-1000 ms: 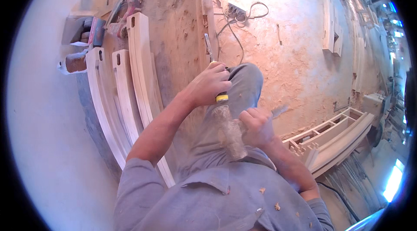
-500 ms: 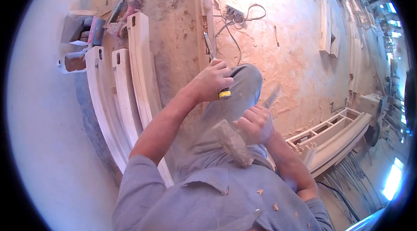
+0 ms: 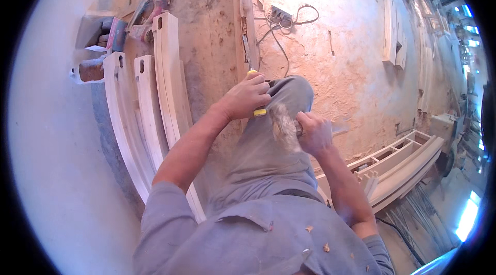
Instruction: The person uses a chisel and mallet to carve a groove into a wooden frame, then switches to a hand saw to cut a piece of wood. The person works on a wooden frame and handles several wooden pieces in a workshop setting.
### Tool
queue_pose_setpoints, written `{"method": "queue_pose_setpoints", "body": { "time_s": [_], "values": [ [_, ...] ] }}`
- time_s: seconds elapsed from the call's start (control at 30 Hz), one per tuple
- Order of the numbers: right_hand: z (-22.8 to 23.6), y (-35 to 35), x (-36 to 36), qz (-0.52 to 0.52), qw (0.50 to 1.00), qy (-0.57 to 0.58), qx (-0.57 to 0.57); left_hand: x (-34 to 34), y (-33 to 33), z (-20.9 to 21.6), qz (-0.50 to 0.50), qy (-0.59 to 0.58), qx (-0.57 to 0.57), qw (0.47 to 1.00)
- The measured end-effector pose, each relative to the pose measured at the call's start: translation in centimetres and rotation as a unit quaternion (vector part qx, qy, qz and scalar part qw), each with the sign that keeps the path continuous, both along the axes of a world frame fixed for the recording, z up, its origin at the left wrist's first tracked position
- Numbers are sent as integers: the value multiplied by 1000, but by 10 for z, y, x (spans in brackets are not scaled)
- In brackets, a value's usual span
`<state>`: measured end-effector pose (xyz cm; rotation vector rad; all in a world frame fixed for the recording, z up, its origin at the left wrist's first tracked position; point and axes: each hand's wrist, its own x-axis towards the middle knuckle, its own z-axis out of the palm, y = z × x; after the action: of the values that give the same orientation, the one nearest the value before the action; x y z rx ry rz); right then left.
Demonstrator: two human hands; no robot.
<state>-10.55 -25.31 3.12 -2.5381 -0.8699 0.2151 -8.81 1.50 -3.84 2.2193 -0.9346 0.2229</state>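
My left hand point(image 3: 245, 97) is wrapped round the handle of a chisel point(image 3: 247, 52), whose yellow butt end shows below the fist. The chisel's metal blade points away from me, its tip at a long narrow timber point(image 3: 242, 16) with cut recesses. In my right hand point(image 3: 314, 133) is the handle of a wooden mallet point(image 3: 283, 126). The mallet's worn, pale head is blurred by motion and hangs over my thigh, apart from and a little right of the chisel's butt.
Left of me lie several pale mortised wooden pieces point(image 3: 166, 68) on a workbench point(image 3: 199, 32). A cardboard box point(image 3: 112, 34) stands behind them. A power strip point(image 3: 281, 15) with cables rests on the dusty floor point(image 3: 356, 104). At right are a slatted wooden frame point(image 3: 398, 164) and wood blocks point(image 3: 390, 32).
The mallet has swung up and away from my body toward the chisel's butt, its head now blurred. My left hand and the chisel have shifted slightly left.
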Motion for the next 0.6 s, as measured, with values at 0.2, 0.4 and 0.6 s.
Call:
{"method": "queue_pose_setpoints", "body": {
  "time_s": [0.2,0.4,0.6],
  "values": [
    [27,-2,1,201,975,-36,87,8,-1,14,2,27,-26,999],
    [3,20,-4,59,998,-13,24,7,-1,6,-2,27,-11,1000],
    [6,13,-6,127,990,-12,60,11,3,13,-13,26,-10,1000]
  ]
}}
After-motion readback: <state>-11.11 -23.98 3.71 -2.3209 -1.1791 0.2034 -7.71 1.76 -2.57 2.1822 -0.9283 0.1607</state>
